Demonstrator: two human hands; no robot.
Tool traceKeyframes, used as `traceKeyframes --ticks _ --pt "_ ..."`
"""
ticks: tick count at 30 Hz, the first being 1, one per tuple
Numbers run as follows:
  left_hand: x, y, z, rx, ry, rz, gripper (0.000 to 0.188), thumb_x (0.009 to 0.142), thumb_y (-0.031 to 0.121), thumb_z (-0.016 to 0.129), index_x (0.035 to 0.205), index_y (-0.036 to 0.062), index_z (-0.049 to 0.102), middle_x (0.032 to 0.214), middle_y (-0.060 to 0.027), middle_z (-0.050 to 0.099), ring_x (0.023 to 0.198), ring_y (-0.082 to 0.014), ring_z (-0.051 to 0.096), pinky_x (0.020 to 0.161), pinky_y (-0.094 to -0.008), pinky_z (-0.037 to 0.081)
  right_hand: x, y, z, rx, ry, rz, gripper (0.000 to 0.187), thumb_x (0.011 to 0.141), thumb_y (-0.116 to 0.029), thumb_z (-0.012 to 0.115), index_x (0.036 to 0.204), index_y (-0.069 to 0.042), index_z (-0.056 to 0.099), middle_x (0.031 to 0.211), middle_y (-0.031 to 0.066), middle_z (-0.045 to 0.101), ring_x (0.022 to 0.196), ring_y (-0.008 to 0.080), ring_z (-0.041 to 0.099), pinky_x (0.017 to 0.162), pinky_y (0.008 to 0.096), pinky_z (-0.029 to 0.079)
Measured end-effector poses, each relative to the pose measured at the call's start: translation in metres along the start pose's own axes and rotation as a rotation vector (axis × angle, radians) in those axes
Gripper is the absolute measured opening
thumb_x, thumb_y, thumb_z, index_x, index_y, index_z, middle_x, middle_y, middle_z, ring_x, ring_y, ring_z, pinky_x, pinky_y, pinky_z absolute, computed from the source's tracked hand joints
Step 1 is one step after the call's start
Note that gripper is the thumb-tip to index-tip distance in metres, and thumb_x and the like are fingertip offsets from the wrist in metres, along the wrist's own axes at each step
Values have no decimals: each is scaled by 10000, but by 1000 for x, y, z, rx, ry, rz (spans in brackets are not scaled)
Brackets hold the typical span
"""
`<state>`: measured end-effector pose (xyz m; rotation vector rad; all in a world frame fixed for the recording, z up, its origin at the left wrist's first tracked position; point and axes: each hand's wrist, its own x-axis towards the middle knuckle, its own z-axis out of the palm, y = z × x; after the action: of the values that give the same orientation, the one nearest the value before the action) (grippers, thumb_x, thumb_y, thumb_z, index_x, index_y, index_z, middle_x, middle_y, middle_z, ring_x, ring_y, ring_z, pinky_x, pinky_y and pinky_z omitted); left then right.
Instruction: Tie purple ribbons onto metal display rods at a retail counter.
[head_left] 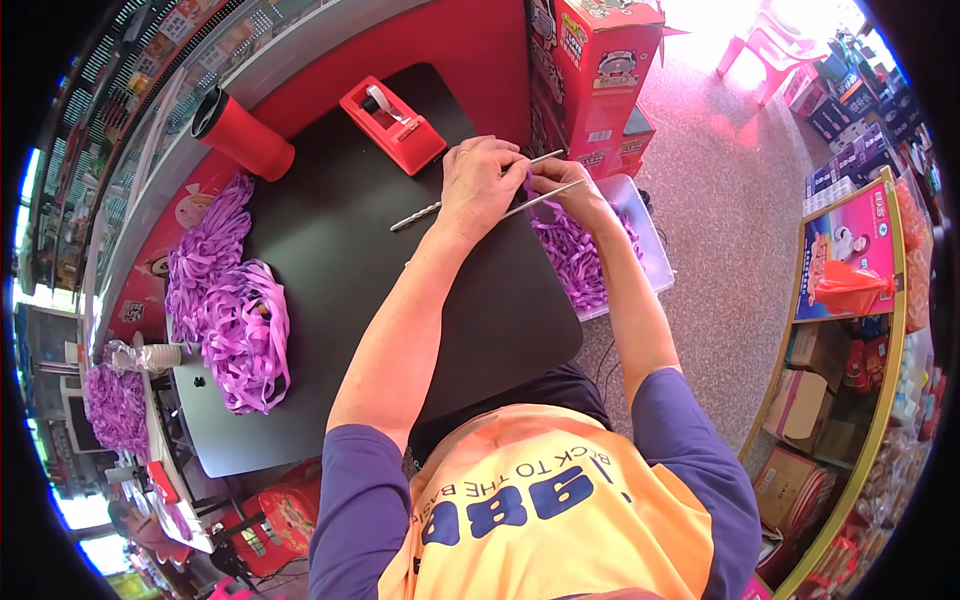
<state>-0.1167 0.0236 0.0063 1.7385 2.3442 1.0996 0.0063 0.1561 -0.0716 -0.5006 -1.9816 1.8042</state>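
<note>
In the head view, both hands meet above the far right edge of the dark bench (pixel 345 255), around two thin metal rods that slant up to the right. The left hand (pixel 482 182) lies over the upper rod (pixel 415 216), its fingers bent and drawn together around it. The lower rod (pixel 540 200) passes the left wrist, and its far end crosses the right hand (pixel 572 195). A bit of purple strip (pixel 528 182) shows between the hands. The right fingers are curled in beside it, but their tips are hidden, so I cannot tell whether they pinch it.

The step in hand looks like working the strip at the rods. The next move seems to call for a steady left grip on the upper rod, and for the right fingers to guide the strip without snagging the lower one.

More purple strips (pixel 575 262) fill a white bin (pixel 655 240) just below the right hand. At the bench's left lie two purple heaps, a far one (pixel 205 265) and a near one (pixel 245 345), with a red cup (pixel 248 140) and a tape dispenser (pixel 420 148) beyond.
</note>
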Motion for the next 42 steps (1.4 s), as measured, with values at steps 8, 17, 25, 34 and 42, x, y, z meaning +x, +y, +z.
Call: traceKeyframes --ticks 8,17,25,34,42 --pt "1 -1 -1 -15 -11 38 229 868 232 649 947 37 737 1081 -91 702 1175 -299 564 1008 -400 414 -12 105 -16 -404 143 65 246 829 -231 709 1001 -58 737 886 126 728 829 163 689 765 334 524" --pt "1 1 0 0 -36 28 223 885 212 642 979 32 735 1094 -84 698 1211 -286 535 1025 -381 396 -58 217 -2 -118 255 257 240 840 -172 690 1029 -28 727 870 79 735 808 119 652 764 285 506" --pt "2 1 0 -39 -46 -12 249 882 262 622 955 59 747 1103 -64 695 1214 -272 529 1058 -416 334 -65 189 21 609 272 373 188 906 -140 658 1044 -23 707 788 -21 629 672 53 517 599 199 408" --pt "2 3 1 -33 -47 -21 239 887 253 631 951 54 746 1105 -58 695 1212 -270 529 1059 -408 337 -41 163 18 603 332 236 236 893 -134 645 1060 24 698 861 32 690 715 105 591 674 245 472" --pt "2 5 1 -41 -51 -29 233 888 242 635 944 44 743 1107 -63 694 1209 -276 530 1055 -407 347 -61 205 29 -262 429 226 203 796 -127 682 977 -41 644 875 126 695 846 229 679 777 335 515"
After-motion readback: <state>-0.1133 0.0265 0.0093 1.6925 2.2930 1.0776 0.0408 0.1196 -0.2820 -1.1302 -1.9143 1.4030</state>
